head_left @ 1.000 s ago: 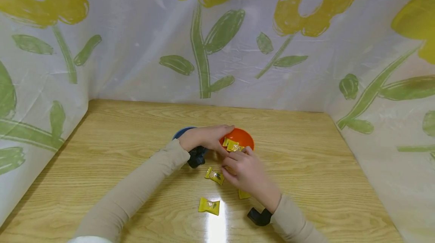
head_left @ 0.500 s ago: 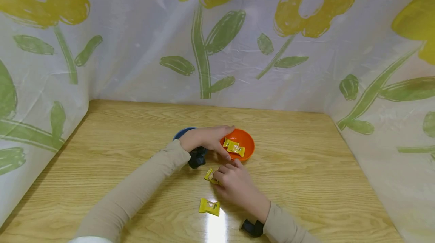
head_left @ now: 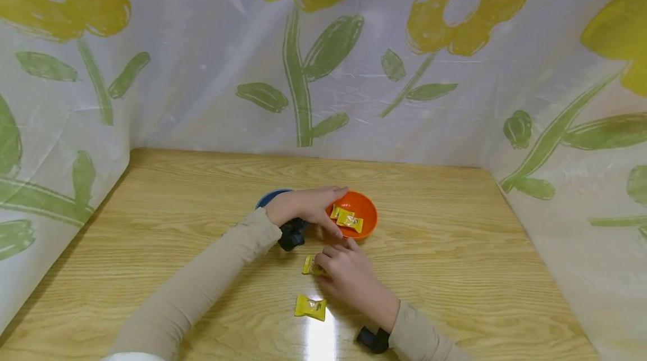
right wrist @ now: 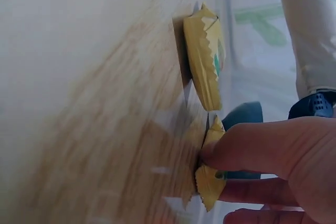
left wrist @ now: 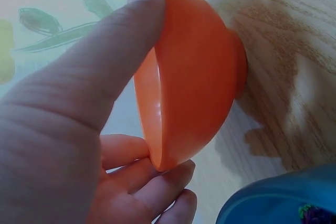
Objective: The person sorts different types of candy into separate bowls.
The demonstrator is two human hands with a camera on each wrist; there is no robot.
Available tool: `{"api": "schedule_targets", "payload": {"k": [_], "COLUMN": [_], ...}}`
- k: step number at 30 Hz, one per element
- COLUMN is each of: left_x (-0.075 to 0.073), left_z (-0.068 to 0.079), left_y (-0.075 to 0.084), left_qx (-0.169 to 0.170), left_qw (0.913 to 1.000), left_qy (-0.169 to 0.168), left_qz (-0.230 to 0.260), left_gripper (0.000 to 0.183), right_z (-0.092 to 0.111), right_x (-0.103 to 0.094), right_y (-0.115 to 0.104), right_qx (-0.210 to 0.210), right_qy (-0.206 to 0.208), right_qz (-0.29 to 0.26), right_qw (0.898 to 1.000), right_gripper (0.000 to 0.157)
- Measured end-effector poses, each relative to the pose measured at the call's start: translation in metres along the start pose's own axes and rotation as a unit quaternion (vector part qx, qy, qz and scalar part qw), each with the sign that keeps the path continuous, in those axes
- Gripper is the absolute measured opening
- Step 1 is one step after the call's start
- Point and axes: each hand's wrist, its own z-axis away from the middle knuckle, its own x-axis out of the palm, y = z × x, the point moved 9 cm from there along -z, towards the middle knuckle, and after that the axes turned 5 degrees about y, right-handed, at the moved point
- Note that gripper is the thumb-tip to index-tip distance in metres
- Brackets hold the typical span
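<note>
My left hand [head_left: 310,205] holds the orange bowl [head_left: 368,216] by its rim, thumb on the near side and fingers on the far side. Several yellow-wrapped candies [head_left: 350,221] lie inside that bowl. On the table in front of it, my right hand [head_left: 356,282] pinches another yellow-wrapped candy [head_left: 307,265]; in the right wrist view the thumb presses on this candy's wrapper [right wrist: 211,187]. One more wrapped candy [head_left: 310,307] lies flat, closer to the table's front.
A blue bowl [head_left: 268,197] stands left of the orange one, partly covered by my left forearm. Something dark purple and green [left wrist: 315,214] shows inside it. Black wrist devices sit at both wrists. A flower-printed curtain [head_left: 202,80] encloses the wooden table [head_left: 445,248].
My right hand has moved from the orange bowl's near rim down and left onto the candy, which has turned slightly. My left hand has stayed on the bowl.
</note>
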Motion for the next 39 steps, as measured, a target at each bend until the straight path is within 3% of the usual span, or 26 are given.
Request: {"api": "schedule_targets", "payload": {"k": [20, 28, 35, 39], "left_x": [0.000, 0.000, 0.000, 0.001], "left_z": [0.001, 0.000, 0.001, 0.000], "left_y": [0.000, 0.000, 0.000, -0.002], "left_qx": [-0.002, 0.000, -0.001, -0.002], "left_qw": [1.0000, 0.9999, 0.9995, 0.9993], "left_qy": [-0.001, 0.003, 0.006, 0.007], "left_qz": [0.004, 0.013, 0.033, 0.036], "left_gripper": [0.111, 0.110, 0.109, 0.108], "right_z": [0.000, -0.005, -0.010, -0.015], "right_x": [-0.006, -0.028, -0.057, -0.070], "right_y": [0.000, 0.004, 0.010, 0.021], "right_qx": [-0.010, -0.005, -0.012, 0.001], "right_qy": [0.003, -0.005, 0.032, 0.030], "right_qz": [-0.045, -0.055, -0.062, -0.078], "right_qw": [0.999, 0.998, 0.998, 0.997], "right_gripper": [0.023, 0.024, 0.027, 0.025]}}
